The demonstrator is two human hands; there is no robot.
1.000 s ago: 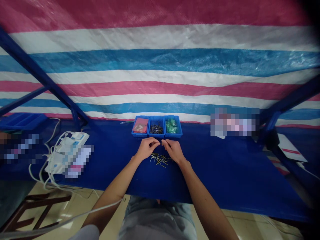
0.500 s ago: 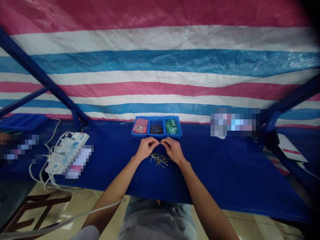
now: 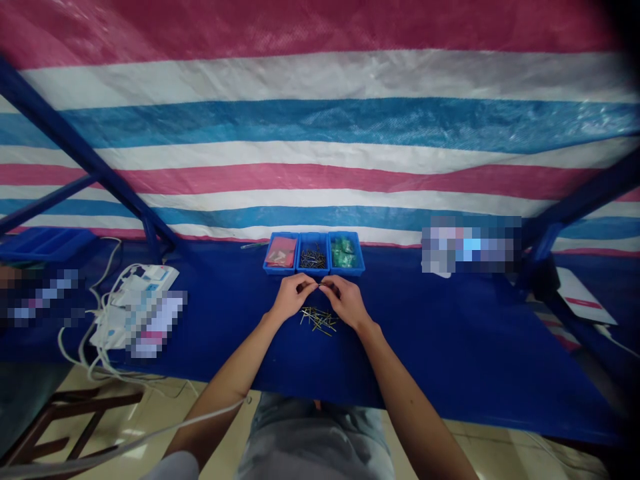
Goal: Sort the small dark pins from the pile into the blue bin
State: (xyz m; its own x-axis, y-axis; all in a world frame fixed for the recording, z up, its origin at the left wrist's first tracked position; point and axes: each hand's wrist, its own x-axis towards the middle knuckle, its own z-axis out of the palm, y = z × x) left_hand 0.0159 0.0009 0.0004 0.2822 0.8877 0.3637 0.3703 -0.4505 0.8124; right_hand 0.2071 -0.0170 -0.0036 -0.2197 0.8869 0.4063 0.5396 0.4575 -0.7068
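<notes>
My left hand [image 3: 292, 296] and my right hand [image 3: 346, 299] meet fingertip to fingertip over the blue table, both pinched closed. Between them they hold a thin, screw-like metal piece [image 3: 320, 285], too small to make out fully. Just below my hands lies a loose pile of thin gold and silver metal pieces [image 3: 319, 320] that look like long screws. Right behind my fingers stands a middle blue bin [image 3: 313, 272] of small dark metal parts. A left blue bin [image 3: 279, 271] holds something red with pale pieces; a right blue bin [image 3: 347, 271] holds green, shiny packets.
A white power strip [image 3: 159, 275] with tangled cables lies at the left, beside a blurred-out item. Further left is an blue divided tray [image 3: 47, 244]. Blue frame bars slope down on both sides. A white box [image 3: 584, 293] lies at the far right; a striped sheet [image 3: 320, 167] hangs behind.
My hands stay almost in place, with only a slight shift of the fingertips around the thin piece. The pile and the bins look the same.
</notes>
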